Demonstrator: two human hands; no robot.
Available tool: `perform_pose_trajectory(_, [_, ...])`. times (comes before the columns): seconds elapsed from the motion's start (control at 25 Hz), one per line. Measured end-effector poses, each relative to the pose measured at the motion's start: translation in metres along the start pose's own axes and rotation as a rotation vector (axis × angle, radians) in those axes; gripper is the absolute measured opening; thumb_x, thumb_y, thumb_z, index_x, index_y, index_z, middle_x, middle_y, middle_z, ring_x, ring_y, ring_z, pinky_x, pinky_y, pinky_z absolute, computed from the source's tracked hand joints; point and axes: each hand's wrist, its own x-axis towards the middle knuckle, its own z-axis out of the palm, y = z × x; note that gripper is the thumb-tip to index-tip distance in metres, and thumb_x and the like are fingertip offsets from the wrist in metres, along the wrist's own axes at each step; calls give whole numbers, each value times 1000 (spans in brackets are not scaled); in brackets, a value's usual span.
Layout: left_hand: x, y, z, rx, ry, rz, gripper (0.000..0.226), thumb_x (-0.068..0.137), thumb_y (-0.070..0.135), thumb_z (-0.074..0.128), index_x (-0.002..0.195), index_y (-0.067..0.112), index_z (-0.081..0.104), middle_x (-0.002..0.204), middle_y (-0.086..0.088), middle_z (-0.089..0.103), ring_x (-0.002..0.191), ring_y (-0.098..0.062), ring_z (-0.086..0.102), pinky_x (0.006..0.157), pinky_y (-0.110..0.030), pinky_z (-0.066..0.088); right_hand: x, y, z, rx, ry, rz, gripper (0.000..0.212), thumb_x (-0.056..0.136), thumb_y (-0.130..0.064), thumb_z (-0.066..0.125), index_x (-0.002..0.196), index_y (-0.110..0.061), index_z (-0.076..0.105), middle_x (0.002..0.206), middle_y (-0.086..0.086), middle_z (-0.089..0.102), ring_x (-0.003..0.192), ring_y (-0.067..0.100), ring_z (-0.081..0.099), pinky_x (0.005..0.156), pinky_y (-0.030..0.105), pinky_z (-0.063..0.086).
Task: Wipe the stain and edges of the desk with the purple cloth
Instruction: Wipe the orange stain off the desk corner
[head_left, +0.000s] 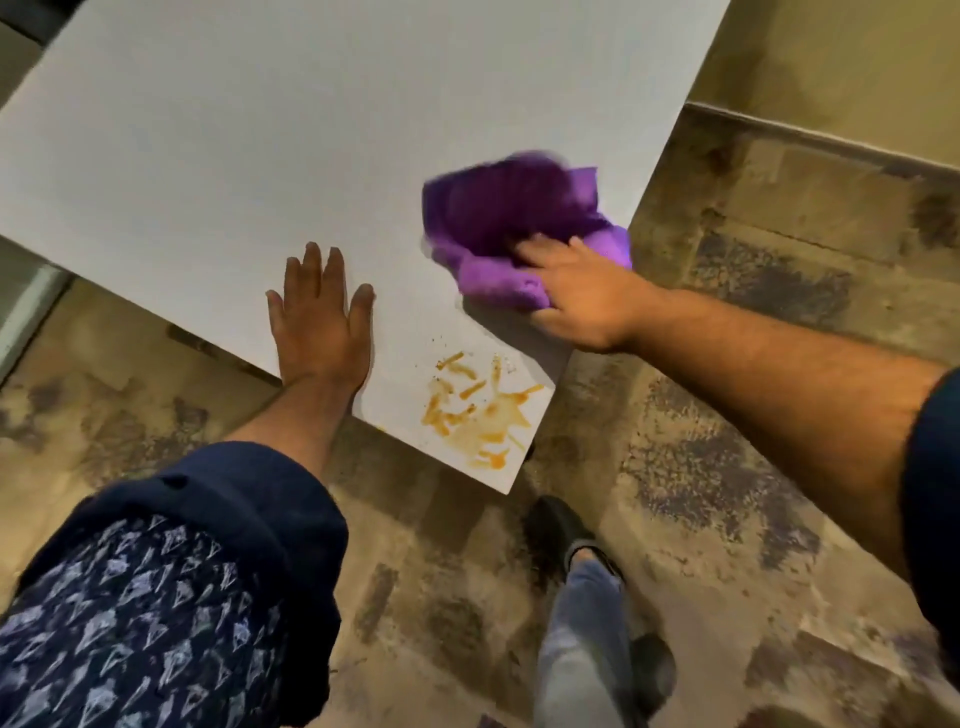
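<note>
A white desk (249, 145) fills the upper left, with its near corner pointing toward me. An orange-yellow stain (480, 413) with streaks and small crumbs is smeared on that corner. My right hand (576, 299) grips a crumpled purple cloth (511, 221) on the desk near its right edge, just above the stain; the cloth looks blurred. My left hand (319, 317) lies flat with fingers spread on the desk by the near edge, left of the stain.
Mottled tan and grey floor tiles (753, 467) surround the desk. My foot in a dark shoe (558, 525) and a jeans leg (582, 639) stand just below the desk corner. A beige wall (857, 67) rises at the upper right.
</note>
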Motion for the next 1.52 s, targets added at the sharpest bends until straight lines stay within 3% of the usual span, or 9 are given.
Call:
perform_pose_trajectory(0.04, [1, -1, 1, -12, 5, 7, 65, 112, 53, 23, 169, 21, 23, 179, -4, 16, 166, -27, 10, 134, -53, 6, 6, 3, 11, 0, -41, 14, 83, 81, -61, 30, 151, -20, 47, 158, 12, 44, 146, 36, 40, 118, 49, 27])
perform_pose_trajectory(0.16, [0, -1, 4, -46, 21, 52, 64, 113, 50, 28, 168, 18, 27, 178, -8, 19, 166, -29, 13, 133, -56, 7, 9, 8, 27, 112, 96, 25, 68, 85, -71, 30, 130, -28, 55, 131, 2, 60, 122, 31, 54, 112, 52, 33])
perform_pose_trajectory(0.36, [1, -5, 6, -41, 56, 60, 65, 112, 50, 30, 166, 15, 30, 177, -10, 21, 165, -32, 14, 132, -59, 9, 18, 9, 32, -3, 90, 61, 72, 101, -66, 37, 162, -29, 29, 169, 2, 34, 157, 30, 28, 127, 58, 9])
perform_pose_trajectory(0.56, [1, -9, 8, -10, 85, 74, 64, 111, 49, 31, 165, 14, 31, 176, -11, 24, 164, -34, 17, 130, -62, 13, 26, 2, 46, -51, 167, 111, 68, 100, -67, 30, 156, -28, 36, 162, -1, 43, 149, 27, 37, 125, 55, 15])
perform_pose_trajectory(0.84, [0, -7, 4, -54, 57, 78, 66, 111, 53, 28, 167, 18, 29, 178, -8, 20, 165, -29, 12, 132, -59, 7, 5, -40, 72, 99, 208, 145, 77, 94, -68, 26, 162, -31, 29, 168, -1, 38, 153, 28, 33, 126, 53, 14])
perform_pose_trajectory(1.2, [9, -19, 4, 117, -54, 290, 83, 108, 66, 20, 170, 13, 10, 179, -18, 4, 166, -39, 1, 133, -58, 3, -52, -91, 124, 249, 346, 176, 49, 104, -48, 48, 148, -29, 50, 156, 3, 53, 144, 29, 44, 120, 46, 26])
perform_pose_trajectory(1.32, [14, -24, 5, 98, -36, 349, 81, 108, 64, 24, 169, 12, 16, 178, -19, 10, 165, -40, 6, 133, -57, 7, -48, -90, 130, 238, 361, 222, 47, 105, -48, 46, 149, -32, 49, 158, 0, 51, 146, 27, 42, 121, 46, 21])
perform_pose_trajectory(1.44, [16, -27, 5, 52, -9, 326, 73, 109, 57, 30, 168, 13, 23, 177, -18, 16, 164, -37, 11, 133, -56, 9, -35, -87, 120, 172, 319, 219, 50, 100, -25, 53, 148, -38, 48, 158, -4, 51, 146, 26, 43, 121, 48, 17])
perform_pose_trajectory(1.52, [15, -26, 7, 27, 9, 326, 69, 110, 53, 32, 168, 15, 25, 177, -16, 17, 165, -36, 11, 133, -54, 9, -27, -80, 109, 127, 321, 249, 57, 98, -23, 56, 151, -39, 45, 161, -4, 48, 147, 25, 40, 120, 49, 17])
